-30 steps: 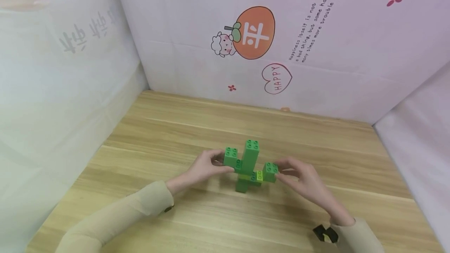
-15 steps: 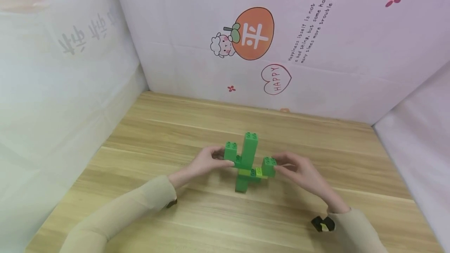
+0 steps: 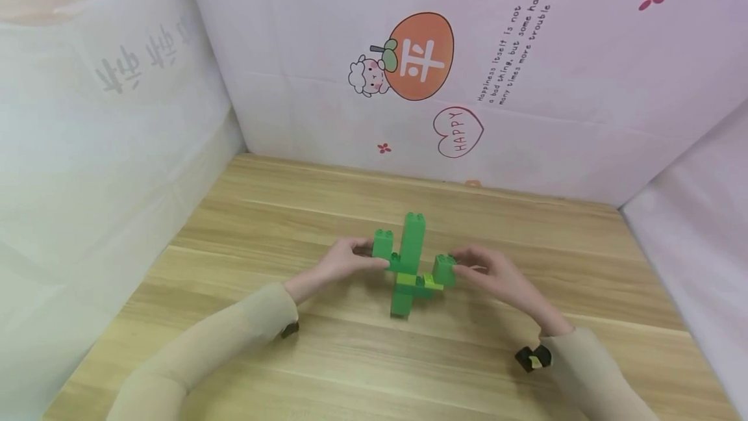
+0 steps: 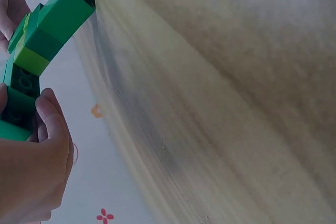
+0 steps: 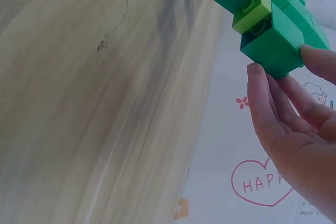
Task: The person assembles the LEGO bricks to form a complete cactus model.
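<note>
A cactus-shaped model of green toy building bricks (image 3: 411, 245) stands in the middle of the head view, its tall central column flanked by a shorter arm on each side. Lime-green bricks (image 3: 406, 279) show in the trunk and under the right arm. My left hand (image 3: 341, 260) pinches the left arm's brick (image 3: 382, 245) between thumb and fingers. On the other side my right hand (image 3: 493, 273) pinches the right arm's brick (image 3: 444, 269). In the left wrist view the bottom brick (image 4: 65, 11) is raised off the table.
The wooden table (image 3: 327, 369) lies under both hands. White printed cloth (image 3: 327, 102) rises behind it, with more cloth at the left (image 3: 117, 180) and right sides. A small black object (image 3: 533, 358) sits by the right cuff.
Both hands have risen a little with the model, and it has tipped so that its studs show less from above. Both hands keep their grip.
</note>
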`<state>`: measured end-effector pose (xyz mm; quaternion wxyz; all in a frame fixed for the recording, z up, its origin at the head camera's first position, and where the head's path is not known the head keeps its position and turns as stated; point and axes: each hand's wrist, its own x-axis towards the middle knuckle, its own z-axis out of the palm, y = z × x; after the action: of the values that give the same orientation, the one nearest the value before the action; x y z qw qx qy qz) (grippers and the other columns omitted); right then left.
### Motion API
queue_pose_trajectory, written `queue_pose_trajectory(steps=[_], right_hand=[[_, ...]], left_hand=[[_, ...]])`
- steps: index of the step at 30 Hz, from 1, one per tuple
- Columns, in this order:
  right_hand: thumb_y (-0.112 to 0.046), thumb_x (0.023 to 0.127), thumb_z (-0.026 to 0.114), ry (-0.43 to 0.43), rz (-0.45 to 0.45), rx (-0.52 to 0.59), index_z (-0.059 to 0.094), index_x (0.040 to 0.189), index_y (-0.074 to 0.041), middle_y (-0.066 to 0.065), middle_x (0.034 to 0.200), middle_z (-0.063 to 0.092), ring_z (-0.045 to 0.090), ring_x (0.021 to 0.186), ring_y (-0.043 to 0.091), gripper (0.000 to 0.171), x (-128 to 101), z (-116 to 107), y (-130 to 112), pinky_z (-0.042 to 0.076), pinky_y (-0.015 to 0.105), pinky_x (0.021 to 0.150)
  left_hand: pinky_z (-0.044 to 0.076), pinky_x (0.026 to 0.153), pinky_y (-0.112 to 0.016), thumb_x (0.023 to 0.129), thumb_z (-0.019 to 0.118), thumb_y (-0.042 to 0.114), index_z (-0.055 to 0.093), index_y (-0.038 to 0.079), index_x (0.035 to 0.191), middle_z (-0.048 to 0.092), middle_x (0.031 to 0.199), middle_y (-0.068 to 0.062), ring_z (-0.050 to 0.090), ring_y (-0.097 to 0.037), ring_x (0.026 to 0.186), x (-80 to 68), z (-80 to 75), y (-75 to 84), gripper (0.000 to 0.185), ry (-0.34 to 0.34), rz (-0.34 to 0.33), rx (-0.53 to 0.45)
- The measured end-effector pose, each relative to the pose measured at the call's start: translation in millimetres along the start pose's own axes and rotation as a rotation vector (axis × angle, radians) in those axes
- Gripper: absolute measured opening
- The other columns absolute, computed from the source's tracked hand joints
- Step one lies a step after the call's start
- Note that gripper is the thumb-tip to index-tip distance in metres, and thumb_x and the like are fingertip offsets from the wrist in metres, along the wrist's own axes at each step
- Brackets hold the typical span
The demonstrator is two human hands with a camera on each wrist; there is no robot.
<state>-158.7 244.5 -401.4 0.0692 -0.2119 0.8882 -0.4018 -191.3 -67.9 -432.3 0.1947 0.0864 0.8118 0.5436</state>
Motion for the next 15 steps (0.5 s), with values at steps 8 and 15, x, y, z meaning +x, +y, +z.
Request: queue_pose_trajectory(steps=[8,15], right_hand=[[-0.034,0.093,0.057,-0.033,0.011,0.009,0.059,0.12,-0.014,0.003,0.12,0.064,0.062,0.107,0.017,0.034,9.6,-1.1,9.9,0.051,0.035,0.096],[-0.032,0.094,0.055,-0.054,0.021,0.019,0.058,0.122,-0.011,0.007,0.122,0.063,0.061,0.11,0.023,0.036,18.7,0.0,19.1,0.052,0.038,0.096]], left_hand=[[0.042,0.106,-0.042,0.068,0.079,0.048,0.06,0.014,0.122,0.065,0.118,-0.001,0.058,-0.019,0.113,8.1,-3.3,-1.0,0.066,-0.033,-0.041,-0.091],[0.033,0.113,-0.047,0.064,0.08,0.05,0.055,0.013,0.128,0.06,0.127,-0.004,0.055,-0.022,0.12,16.0,-4.6,-3.8,0.078,-0.038,-0.109,-0.121]])
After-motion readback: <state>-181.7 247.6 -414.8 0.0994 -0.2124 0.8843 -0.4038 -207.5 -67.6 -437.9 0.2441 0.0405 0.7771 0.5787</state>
